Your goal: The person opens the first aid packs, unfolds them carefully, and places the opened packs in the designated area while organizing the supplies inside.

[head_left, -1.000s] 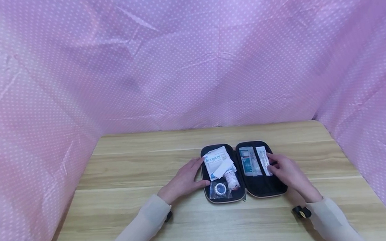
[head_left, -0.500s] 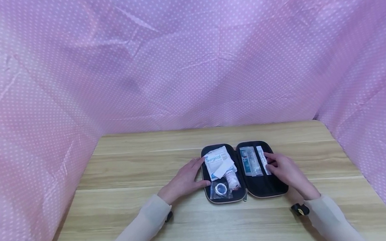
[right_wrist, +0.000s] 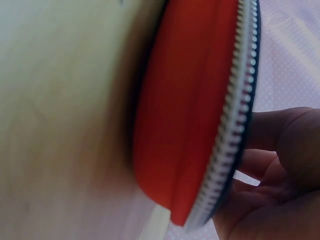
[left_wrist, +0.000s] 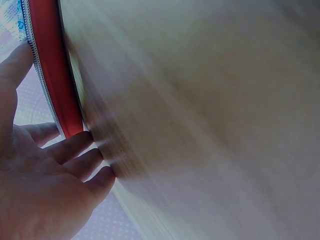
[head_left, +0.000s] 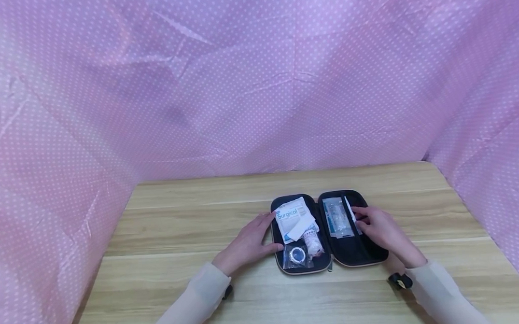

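An open zip case, black inside (head_left: pixel 350 252) and red outside (right_wrist: pixel 180 110), lies flat on the table. My right hand (head_left: pixel 384 229) reaches over its right half and pinches a narrow white packet (head_left: pixel 350 207), mostly hidden by the fingers and a black strap (head_left: pixel 351 219). Left of that strap sit clear and teal packets (head_left: pixel 337 221). Fairly straight, the fingers of my left hand (head_left: pixel 250 242) touch the case's left edge, with the thumb at the zip in the left wrist view. The left half holds a "Surgical" packet (head_left: pixel 288 216), a bandage roll (head_left: pixel 313 242) and a bagged round item (head_left: pixel 296 255).
The wooden table (head_left: pixel 192 223) stretches out around the case. Pink polka-dot cloth (head_left: pixel 256 85) hangs behind the table and on both sides. A small zip pull (head_left: pixel 330 266) hangs at the case's near middle.
My right hand has moved slightly left, and the white packet has slid left beneath the strap, so less of it shows on the right. The left hand has stayed in place.
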Available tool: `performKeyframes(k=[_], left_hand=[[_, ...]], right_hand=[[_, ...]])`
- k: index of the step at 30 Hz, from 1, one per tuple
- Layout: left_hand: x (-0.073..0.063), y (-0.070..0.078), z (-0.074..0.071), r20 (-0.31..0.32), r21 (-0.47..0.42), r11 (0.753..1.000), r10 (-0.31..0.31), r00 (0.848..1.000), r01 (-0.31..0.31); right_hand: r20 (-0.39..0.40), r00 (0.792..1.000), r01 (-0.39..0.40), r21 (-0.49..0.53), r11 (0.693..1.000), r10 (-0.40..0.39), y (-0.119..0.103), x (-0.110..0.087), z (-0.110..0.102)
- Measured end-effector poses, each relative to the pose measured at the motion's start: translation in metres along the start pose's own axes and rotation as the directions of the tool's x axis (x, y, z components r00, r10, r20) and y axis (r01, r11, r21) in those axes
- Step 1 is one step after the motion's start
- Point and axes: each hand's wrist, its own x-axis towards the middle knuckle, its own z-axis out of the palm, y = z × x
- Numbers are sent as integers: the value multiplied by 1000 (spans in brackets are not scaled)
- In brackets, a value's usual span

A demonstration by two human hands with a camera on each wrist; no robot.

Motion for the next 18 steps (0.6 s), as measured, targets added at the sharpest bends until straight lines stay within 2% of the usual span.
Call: performKeyframes(k=[5, 18], left_hand=[[-1, 0, 0, 0, -3, 1000, -6, 1000, 6], [0, -1, 2, -1, 12, 1000, -4, 1000, 4]], right_hand=[[-13, 1000, 20, -2, 1000, -20, -2, 1, 2], [1, 1000, 9, -17, 1000, -9, -5, 3, 2]])
